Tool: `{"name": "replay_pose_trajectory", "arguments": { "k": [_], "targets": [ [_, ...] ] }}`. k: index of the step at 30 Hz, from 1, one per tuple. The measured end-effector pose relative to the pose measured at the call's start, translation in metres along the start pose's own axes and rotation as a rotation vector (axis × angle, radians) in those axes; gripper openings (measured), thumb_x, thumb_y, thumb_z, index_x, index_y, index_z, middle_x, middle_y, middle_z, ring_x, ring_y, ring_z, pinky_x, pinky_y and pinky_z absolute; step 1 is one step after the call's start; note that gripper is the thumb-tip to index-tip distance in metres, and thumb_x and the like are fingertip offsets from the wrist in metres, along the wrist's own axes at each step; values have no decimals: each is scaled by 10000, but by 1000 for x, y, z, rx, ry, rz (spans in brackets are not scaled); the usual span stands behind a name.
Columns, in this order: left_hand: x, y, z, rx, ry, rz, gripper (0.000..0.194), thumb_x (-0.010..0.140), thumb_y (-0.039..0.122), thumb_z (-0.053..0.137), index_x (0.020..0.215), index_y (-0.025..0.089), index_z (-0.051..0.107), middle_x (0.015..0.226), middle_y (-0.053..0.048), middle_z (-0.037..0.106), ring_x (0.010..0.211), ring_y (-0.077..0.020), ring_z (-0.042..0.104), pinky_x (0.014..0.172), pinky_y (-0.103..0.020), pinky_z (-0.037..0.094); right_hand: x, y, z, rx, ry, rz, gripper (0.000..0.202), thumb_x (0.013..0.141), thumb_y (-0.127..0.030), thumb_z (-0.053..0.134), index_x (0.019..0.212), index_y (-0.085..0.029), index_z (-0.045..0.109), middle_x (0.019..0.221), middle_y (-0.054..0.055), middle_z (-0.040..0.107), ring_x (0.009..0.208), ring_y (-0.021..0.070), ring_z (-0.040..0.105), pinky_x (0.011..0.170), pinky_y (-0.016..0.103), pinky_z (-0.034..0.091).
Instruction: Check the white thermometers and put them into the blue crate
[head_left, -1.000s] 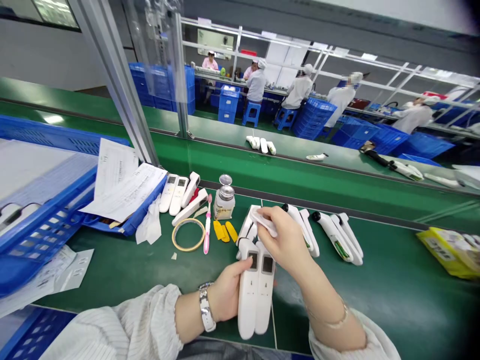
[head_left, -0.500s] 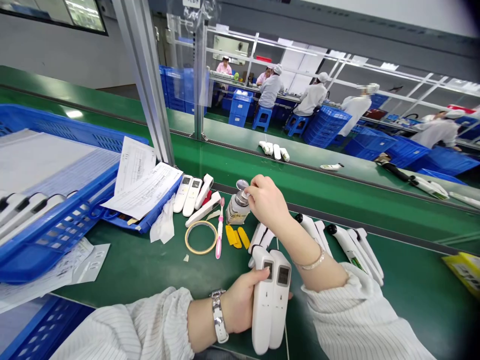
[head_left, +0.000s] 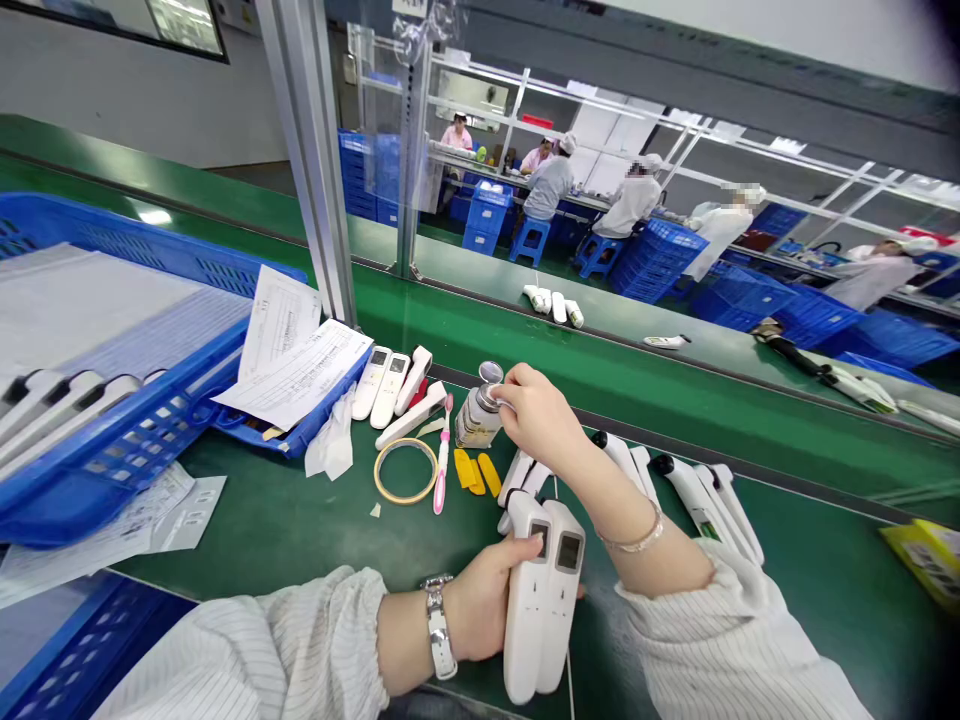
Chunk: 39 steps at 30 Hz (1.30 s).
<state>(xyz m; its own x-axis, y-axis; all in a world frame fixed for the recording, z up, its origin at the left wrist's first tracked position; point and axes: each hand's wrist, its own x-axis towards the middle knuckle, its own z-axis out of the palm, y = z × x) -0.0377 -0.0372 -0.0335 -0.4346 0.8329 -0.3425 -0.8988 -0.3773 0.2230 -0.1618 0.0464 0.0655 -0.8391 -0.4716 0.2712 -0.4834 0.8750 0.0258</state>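
Note:
My left hand [head_left: 480, 600] is wrapped around two white infrared thermometers [head_left: 544, 610], held side by side with their small dark screens facing up. My right hand [head_left: 541, 415] pinches at the mouth of a dispenser bottle [head_left: 478, 418], whose round lid is flipped open. Whatever is between those fingertips is too small to make out. In front of the bottle lie several yellow finger cots [head_left: 477, 473]. Left of them are a pink and white toothbrush [head_left: 442, 460] and a roll of tape [head_left: 406, 471]. More white thermometers [head_left: 391, 385] rest behind the tape.
A blue crate [head_left: 172, 390] with thermometers and papers stands at the left, beside a smaller blue tray [head_left: 300, 436] bearing sheets. Further thermometers [head_left: 709, 505] lie right of my forearm. A metal post [head_left: 309, 160] rises behind the bench. Co-workers sit across the green conveyor [head_left: 465, 330].
The view has shifted slightly. My right hand remains pinched at the bottle's top, a little lower against it. The left hand still holds the two thermometers in the same place.

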Motion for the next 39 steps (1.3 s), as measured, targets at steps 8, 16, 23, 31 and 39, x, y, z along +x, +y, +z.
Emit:
{"name": "replay_pose_trajectory", "arguments": {
  "k": [8, 16, 23, 31, 39],
  "targets": [
    [0, -3, -2, 14, -28, 31, 556, 697, 460, 534, 1109, 88, 567, 918, -139, 646, 801, -196, 565, 794, -331, 367, 4, -2, -11, 18, 16, -46, 325, 734, 4, 444, 990, -145, 574, 875, 78, 615, 811, 221, 535, 645, 280, 389],
    [-1, -1, 0, 34, -26, 47, 496, 682, 467, 538, 987, 84, 616, 832, -133, 649, 745, -194, 562, 772, -327, 372, 6, 2, -5, 152, 48, -25, 195, 750, -66, 486, 871, -181, 587, 827, 32, 661, 739, 186, 606, 648, 254, 419],
    [-5, 5, 5, -54, -79, 154, 460, 800, 459, 452, 1040, 99, 607, 948, -112, 647, 834, -204, 584, 784, -323, 387, -50, 4, -38, 411, 415, 127, 140, 792, -138, 539, 910, -200, 579, 884, 32, 640, 818, 180, 594, 713, 279, 461],
    [0, 5, 9, -98, -139, 209, 632, 793, 646, 332, 1114, 157, 573, 976, -94, 653, 978, -254, 568, 902, -373, 357, -144, -19, -30, 684, 357, 229, 200, 787, -99, 539, 940, -227, 547, 878, 26, 594, 780, 163, 570, 648, 274, 467],
    [-5, 6, 18, -78, -90, 235, 564, 855, 559, 294, 1030, 128, 612, 939, -83, 664, 1014, -230, 559, 943, -335, 352, -170, -39, -10, 589, 131, 223, 156, 815, -99, 463, 918, -204, 513, 839, 26, 569, 786, 166, 539, 667, 295, 440]
  ]
}}
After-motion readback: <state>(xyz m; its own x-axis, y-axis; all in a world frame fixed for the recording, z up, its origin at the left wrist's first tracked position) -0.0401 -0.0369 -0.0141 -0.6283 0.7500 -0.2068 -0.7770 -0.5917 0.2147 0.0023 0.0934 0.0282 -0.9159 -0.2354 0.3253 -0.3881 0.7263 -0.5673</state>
